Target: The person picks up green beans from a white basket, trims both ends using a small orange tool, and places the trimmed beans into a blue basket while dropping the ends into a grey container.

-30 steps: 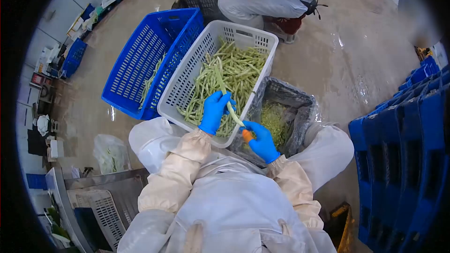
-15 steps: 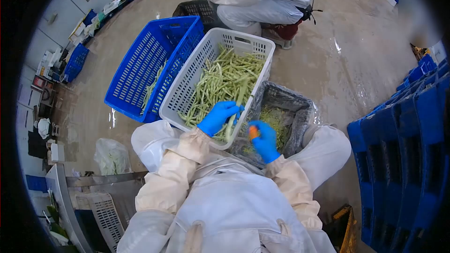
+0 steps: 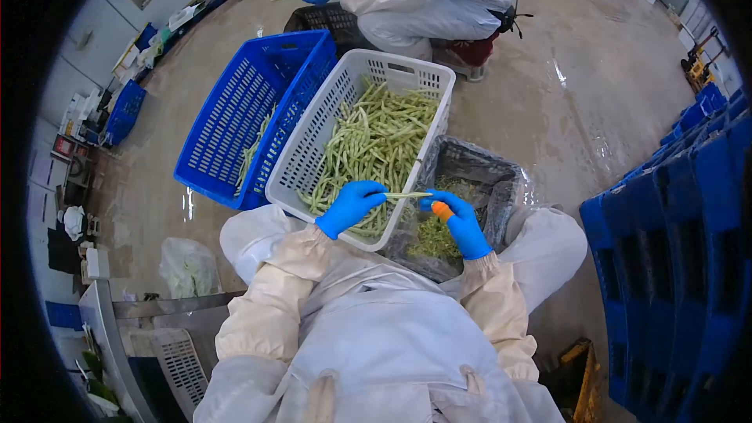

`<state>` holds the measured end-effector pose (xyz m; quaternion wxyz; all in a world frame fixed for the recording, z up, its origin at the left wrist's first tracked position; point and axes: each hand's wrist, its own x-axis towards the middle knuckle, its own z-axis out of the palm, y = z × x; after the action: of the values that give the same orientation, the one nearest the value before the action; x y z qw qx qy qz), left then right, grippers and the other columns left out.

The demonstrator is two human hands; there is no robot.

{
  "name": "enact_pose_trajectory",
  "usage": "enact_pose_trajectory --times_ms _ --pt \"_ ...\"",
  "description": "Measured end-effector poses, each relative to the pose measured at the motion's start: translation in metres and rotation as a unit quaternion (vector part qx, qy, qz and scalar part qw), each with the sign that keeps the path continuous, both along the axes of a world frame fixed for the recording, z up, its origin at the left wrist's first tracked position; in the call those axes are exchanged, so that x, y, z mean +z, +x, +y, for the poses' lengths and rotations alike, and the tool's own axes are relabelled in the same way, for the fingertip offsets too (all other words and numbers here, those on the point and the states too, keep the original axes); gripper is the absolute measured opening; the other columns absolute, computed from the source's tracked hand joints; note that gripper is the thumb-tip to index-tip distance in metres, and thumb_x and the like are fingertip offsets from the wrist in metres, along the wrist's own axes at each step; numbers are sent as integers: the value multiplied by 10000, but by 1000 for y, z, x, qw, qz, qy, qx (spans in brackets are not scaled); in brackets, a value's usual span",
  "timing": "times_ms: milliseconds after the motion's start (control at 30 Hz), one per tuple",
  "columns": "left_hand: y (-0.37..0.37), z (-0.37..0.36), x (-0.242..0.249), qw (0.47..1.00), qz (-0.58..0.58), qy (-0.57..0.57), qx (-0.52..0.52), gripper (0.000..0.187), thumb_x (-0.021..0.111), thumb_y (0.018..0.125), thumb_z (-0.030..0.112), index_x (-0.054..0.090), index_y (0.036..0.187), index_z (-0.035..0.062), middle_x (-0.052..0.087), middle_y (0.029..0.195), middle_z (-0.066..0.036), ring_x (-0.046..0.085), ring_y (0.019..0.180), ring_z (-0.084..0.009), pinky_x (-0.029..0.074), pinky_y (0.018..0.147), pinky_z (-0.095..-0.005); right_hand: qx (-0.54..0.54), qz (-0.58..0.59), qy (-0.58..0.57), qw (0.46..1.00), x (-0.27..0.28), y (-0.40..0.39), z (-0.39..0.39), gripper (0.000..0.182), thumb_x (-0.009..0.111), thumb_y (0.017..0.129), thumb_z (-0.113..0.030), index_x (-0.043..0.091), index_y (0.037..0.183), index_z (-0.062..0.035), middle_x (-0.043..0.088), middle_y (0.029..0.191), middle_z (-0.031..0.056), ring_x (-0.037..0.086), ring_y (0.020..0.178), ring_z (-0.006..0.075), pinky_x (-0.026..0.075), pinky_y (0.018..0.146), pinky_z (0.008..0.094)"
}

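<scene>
My left hand (image 3: 349,207), in a blue glove, is closed on one end of a long green bean (image 3: 406,195). The bean lies level above the edge of a white crate (image 3: 286,180). At its other end is my right hand (image 3: 468,233), blue-gloved, with an orange cover on the thumb and the fingers pinched at the tip. Many more green beans (image 3: 380,133) fill the white crate in front of me. Under my right hand stands a crate lined with dark plastic (image 3: 501,180), holding small green trimmings (image 3: 435,239).
A blue crate (image 3: 227,121) with some beans stands left of the white one. Beyond sits a co-worker (image 3: 439,0) in white, holding beans over a dark crate (image 3: 333,22). Stacked blue pallets (image 3: 674,258) rise at right. A plastic bag (image 3: 188,266) lies at left.
Both hands now meet at a single level bean; my right hand has turned and come up to its end. The co-worker's hands have shifted left with beans held out.
</scene>
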<state>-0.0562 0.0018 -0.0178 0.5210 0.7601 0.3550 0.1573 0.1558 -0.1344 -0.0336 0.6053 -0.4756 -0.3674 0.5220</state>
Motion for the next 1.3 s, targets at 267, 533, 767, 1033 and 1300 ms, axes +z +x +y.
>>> enact_pose_trajectory --times_ms 267,533,767,1033,1300 --pt "11 0 32 910 74 401 -77 195 684 674 128 618 849 72 556 769 -95 525 755 -303 411 657 -381 45 -29 2 999 -3 2 -3 201 516 872 -98 591 1011 26 645 878 88 591 839 149 460 781 295" --pt "21 -25 17 897 58 438 -5 186 687 659 106 600 823 94 536 775 -71 504 771 -265 398 671 -363 -67 -166 -53 982 -24 -9 3 123 523 848 -74 585 868 31 560 674 42 523 634 105 436 618 259" --pt "38 -51 -75 924 -222 -215 227 144 645 772 83 581 886 22 573 746 -29 517 640 -101 430 588 -233 -113 129 -13 985 -20 -25 9 124 523 849 -87 590 874 15 563 717 63 505 632 124 425 637 264" --pt "-75 98 21 776 -494 -230 318 100 576 854 168 561 850 69 541 733 -47 540 722 -171 463 673 -332 -310 109 -111 938 -52 12 1 142 558 832 -116 614 883 5 570 689 41 522 597 124 431 575 250" --pt "-177 219 92 698 8 470 541 327 602 818 181 553 1055 -39 609 920 -152 591 815 -260 466 695 -338 -401 31 -171 899 -89 31 -5 73 574 793 -3 600 861 -2 574 766 26 532 653 118 448 608 250"
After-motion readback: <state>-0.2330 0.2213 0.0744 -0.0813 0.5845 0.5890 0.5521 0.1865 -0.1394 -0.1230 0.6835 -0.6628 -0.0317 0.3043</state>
